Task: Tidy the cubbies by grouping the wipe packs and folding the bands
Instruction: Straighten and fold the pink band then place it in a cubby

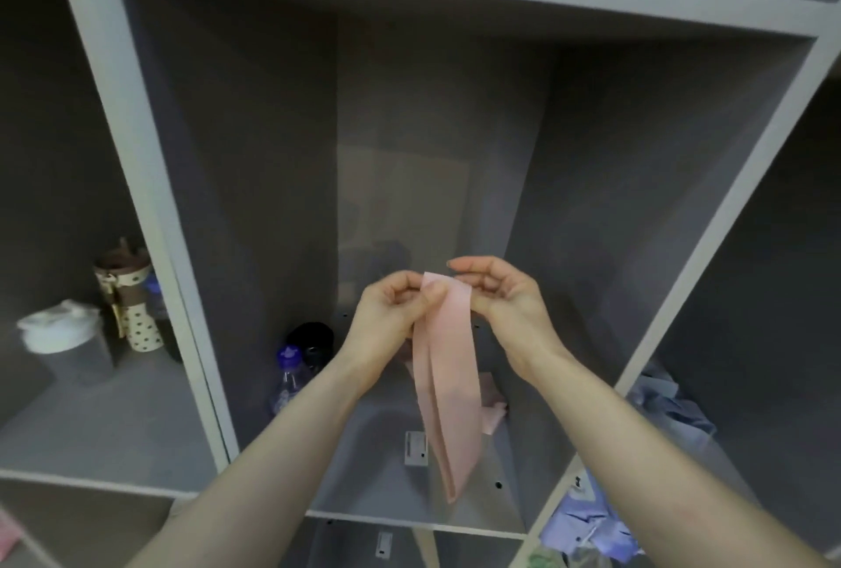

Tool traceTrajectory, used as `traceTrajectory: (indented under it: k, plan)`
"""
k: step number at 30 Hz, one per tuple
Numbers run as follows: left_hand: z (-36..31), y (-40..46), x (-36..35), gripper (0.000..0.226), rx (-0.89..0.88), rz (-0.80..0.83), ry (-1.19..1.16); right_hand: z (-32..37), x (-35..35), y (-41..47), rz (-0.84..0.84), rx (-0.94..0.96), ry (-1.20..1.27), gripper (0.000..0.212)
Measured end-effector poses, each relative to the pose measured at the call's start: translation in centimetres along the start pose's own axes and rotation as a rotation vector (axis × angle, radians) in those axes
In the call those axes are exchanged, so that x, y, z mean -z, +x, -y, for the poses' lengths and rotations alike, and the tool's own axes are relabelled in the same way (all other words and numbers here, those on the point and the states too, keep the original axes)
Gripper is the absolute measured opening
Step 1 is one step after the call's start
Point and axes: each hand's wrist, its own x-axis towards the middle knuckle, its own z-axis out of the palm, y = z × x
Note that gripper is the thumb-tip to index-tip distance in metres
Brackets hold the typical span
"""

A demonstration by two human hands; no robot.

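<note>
A long pale pink band (450, 390) hangs doubled in front of the middle cubby. My left hand (391, 317) pinches its top left corner and my right hand (505, 303) pinches its top right corner. The band's lower end dangles near the cubby's front edge. More pink material (493, 403) lies on the cubby floor behind the band, partly hidden. Blue wipe packs (587, 522) are stacked in the right cubby, with more blue packs (673, 403) further back.
A clear bottle with a purple cap (289, 378) and a black object (311, 340) stand at the middle cubby's left wall. A small white tag (416, 449) lies on its floor. The left cubby holds a dotted cup (136, 308) and a white-lidded container (63, 335).
</note>
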Motion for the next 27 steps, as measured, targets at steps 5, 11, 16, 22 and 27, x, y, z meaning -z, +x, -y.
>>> traceTrajectory:
  k: [5,11,16,22,27]
  plan:
    - [-0.4,1.1,0.6,0.013,-0.050,-0.068,0.000,0.0,-0.5,0.5,0.053,-0.154,0.023,0.034]
    - [0.1,2.7,1.7,0.019,-0.067,-0.016,-0.005,-0.6,-0.8,3.1,0.018,-0.067,-0.138,0.011]
    - [0.9,4.9,2.5,0.019,-0.097,-0.132,-0.015,-0.8,-1.5,5.9,0.072,-0.057,-0.146,0.021]
    - [2.6,7.4,3.3,0.017,-0.016,-0.254,-0.089,-13.5,0.6,9.0,-0.060,-0.253,-0.403,0.011]
    - [3.7,8.8,4.1,0.016,-0.012,-0.237,-0.106,-23.7,1.7,6.3,0.321,-0.396,-0.612,0.041]
